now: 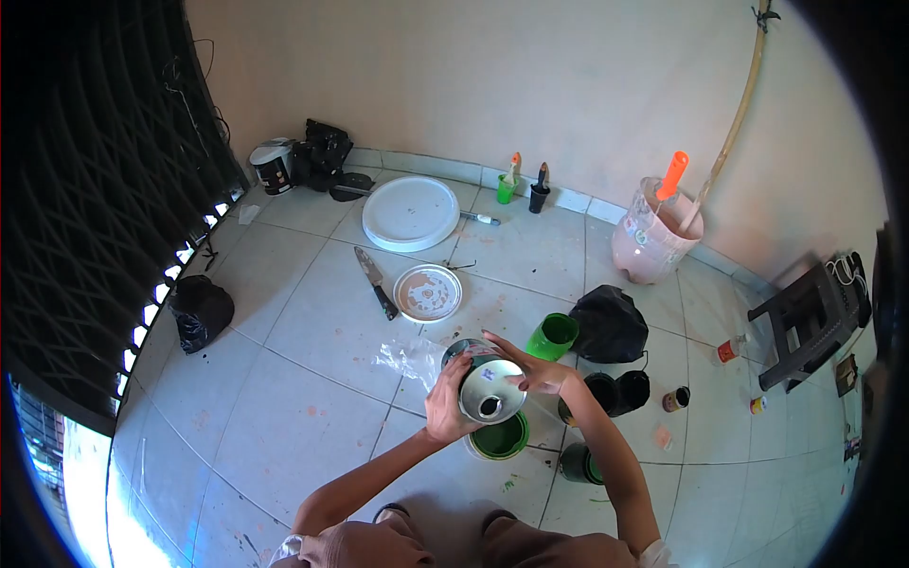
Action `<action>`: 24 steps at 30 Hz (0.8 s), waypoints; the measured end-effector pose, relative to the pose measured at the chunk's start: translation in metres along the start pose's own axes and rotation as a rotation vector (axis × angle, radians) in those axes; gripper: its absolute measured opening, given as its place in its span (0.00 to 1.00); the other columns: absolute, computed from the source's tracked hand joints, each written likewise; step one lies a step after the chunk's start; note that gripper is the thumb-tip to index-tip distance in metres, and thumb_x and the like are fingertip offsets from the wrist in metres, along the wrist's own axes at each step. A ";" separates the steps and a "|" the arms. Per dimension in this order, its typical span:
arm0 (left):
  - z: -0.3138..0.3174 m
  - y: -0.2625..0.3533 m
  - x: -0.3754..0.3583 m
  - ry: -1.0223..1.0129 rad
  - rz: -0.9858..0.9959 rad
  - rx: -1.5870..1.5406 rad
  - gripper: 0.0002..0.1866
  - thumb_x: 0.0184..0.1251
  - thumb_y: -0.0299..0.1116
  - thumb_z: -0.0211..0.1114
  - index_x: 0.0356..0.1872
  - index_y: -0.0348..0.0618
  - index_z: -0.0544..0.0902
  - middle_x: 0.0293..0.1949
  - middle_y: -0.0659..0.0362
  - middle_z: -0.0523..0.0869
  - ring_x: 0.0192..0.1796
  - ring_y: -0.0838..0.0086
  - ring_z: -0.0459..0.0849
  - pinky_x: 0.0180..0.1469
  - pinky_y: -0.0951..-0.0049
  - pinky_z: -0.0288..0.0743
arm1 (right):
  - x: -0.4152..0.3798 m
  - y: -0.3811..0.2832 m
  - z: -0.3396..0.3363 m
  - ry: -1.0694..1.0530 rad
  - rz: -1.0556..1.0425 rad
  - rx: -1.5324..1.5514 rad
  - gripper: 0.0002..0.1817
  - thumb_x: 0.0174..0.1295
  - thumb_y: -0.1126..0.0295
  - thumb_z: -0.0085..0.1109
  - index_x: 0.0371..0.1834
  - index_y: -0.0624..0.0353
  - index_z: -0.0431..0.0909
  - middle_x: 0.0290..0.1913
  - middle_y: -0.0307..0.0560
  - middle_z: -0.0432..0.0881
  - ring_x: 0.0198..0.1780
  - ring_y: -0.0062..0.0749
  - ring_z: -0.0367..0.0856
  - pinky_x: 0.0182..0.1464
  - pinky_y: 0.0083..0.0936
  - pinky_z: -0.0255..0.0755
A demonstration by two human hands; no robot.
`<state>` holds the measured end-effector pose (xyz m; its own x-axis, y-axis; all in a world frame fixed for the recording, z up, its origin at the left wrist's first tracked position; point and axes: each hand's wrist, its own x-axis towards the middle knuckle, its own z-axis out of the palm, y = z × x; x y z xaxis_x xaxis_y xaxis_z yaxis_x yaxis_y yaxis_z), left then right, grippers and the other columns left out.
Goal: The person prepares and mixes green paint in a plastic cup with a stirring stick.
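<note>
A metal can [496,386] with a silvery end and a round opening is tilted between my hands. My left hand [447,402] is wrapped round its left side. On the upper right, my right hand [542,369] grips the can, its fingers partly spread over the side and end. Just below the can stands a tub of green paint [502,437], partly hidden by it. Whether anything flows from the opening is too small to tell. Clear crumpled plastic [407,362] lies left of the can.
A green container [552,336], black bag [611,324] and dark can [579,464] stand at the right. Beyond are a knife [376,284], small lid [428,292], large white lid [411,214], pink bucket [649,241] and dark stool [812,317].
</note>
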<state>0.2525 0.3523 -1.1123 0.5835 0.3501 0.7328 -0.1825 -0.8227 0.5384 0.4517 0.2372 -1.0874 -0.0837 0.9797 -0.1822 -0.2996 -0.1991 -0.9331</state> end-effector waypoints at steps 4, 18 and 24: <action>0.002 0.004 0.005 -0.007 0.042 0.021 0.53 0.30 0.43 0.85 0.62 0.35 0.66 0.62 0.43 0.74 0.63 0.49 0.76 0.62 0.57 0.75 | -0.004 0.002 0.002 -0.029 0.000 0.185 0.79 0.23 0.58 0.86 0.80 0.35 0.34 0.80 0.42 0.41 0.79 0.33 0.43 0.76 0.35 0.45; -0.012 0.012 0.019 -0.094 -0.001 -0.064 0.54 0.33 0.45 0.84 0.64 0.34 0.64 0.66 0.43 0.70 0.66 0.49 0.72 0.65 0.57 0.71 | -0.005 -0.005 0.007 -0.034 -0.110 0.151 0.67 0.36 0.68 0.79 0.79 0.40 0.41 0.77 0.45 0.46 0.75 0.36 0.53 0.71 0.32 0.56; -0.028 0.002 0.013 -0.428 -0.017 0.100 0.58 0.41 0.45 0.82 0.71 0.33 0.55 0.73 0.42 0.57 0.75 0.49 0.56 0.75 0.53 0.53 | -0.027 -0.018 -0.001 0.193 -0.163 -0.135 0.60 0.36 0.78 0.70 0.77 0.38 0.47 0.73 0.54 0.47 0.68 0.44 0.62 0.53 0.28 0.77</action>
<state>0.2374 0.3673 -1.0902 0.8651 0.1641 0.4741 -0.1048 -0.8650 0.4906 0.4600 0.2144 -1.0658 0.1414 0.9875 -0.0698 -0.1636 -0.0462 -0.9854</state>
